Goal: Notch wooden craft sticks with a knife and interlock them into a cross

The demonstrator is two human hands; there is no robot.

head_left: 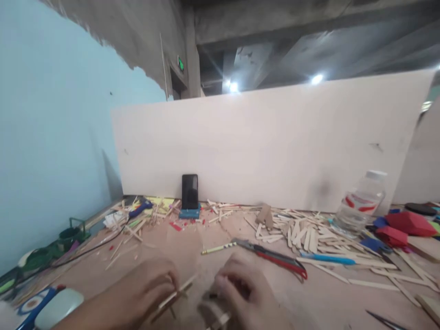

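Note:
My left hand (147, 286) is closed, its fingertips pinching a small piece made of thin wooden sticks (177, 293) low in the middle of the view. Just to its right, my right hand (250, 291) is curled with thumb and fingers drawn together. Something dark and blurred shows at its fingertips, and I cannot make out what it is. Below those fingers lies a blurred pale wooden piece (222, 321). Beyond the right hand rest a red and black utility knife (280, 261) and a short pale yellow patterned strip (219, 248).
Wooden craft sticks (309, 236) are heaped at right, with a blue pen (328, 259) on them. A clear bottle (360, 204) stands behind, beside red folded pieces (409, 224). A phone (190, 190) stands upright before a white board (254, 151). A purple-blue glue gun (140, 207) lies left.

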